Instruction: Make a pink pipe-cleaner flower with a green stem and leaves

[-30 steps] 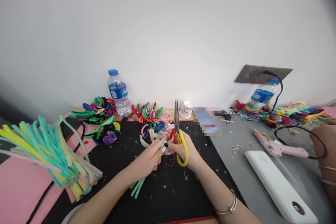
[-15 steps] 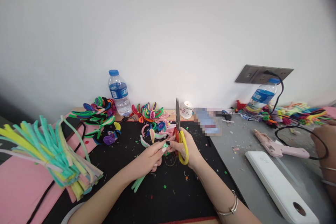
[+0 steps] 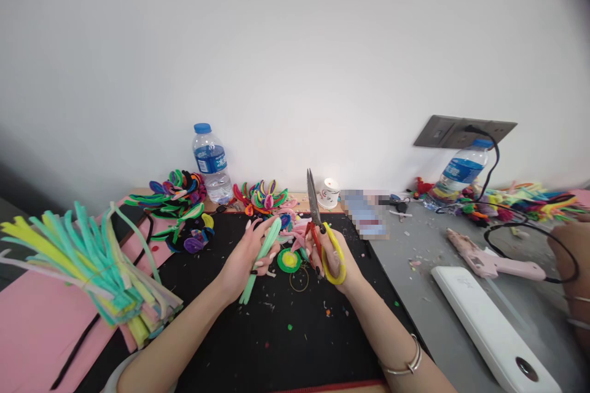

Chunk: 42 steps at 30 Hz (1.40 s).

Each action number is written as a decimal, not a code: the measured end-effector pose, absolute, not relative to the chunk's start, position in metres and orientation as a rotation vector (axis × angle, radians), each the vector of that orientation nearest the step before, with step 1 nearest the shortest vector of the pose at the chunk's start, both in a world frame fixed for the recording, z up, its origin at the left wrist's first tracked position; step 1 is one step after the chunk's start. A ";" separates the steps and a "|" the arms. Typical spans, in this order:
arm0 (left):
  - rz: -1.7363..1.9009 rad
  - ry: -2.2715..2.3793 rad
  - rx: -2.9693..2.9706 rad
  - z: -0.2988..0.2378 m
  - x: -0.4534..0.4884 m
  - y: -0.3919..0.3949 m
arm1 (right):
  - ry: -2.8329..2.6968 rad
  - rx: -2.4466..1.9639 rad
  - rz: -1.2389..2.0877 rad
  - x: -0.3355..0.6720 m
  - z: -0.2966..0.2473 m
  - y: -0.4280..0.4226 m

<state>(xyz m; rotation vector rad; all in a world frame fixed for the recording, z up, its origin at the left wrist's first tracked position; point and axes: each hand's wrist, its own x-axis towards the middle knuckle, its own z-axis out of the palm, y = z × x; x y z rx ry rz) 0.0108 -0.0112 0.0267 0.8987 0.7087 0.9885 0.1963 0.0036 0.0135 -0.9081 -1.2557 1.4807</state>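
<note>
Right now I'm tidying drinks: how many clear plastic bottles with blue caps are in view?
2: the left clear plastic bottle by the white wall; the right clear plastic bottle near the grey socket panel. No others show.

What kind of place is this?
Probably a craft workspace, perhaps a small workshop: a bundle of fuzzy stems lies at the left, a glue gun at the right, and the right hand holds scissors over a black mat strewn with scraps.
</note>
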 end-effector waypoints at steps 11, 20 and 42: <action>1.329 0.659 0.972 0.030 0.001 -0.010 | -1.338 -0.768 1.874 0.201 0.009 0.000; 1.413 0.755 1.147 0.023 -0.002 -0.007 | -1.483 -0.880 1.980 0.205 0.016 -0.013; 1.322 0.881 1.388 0.023 0.001 -0.011 | -1.560 -0.886 1.989 0.203 0.025 -0.014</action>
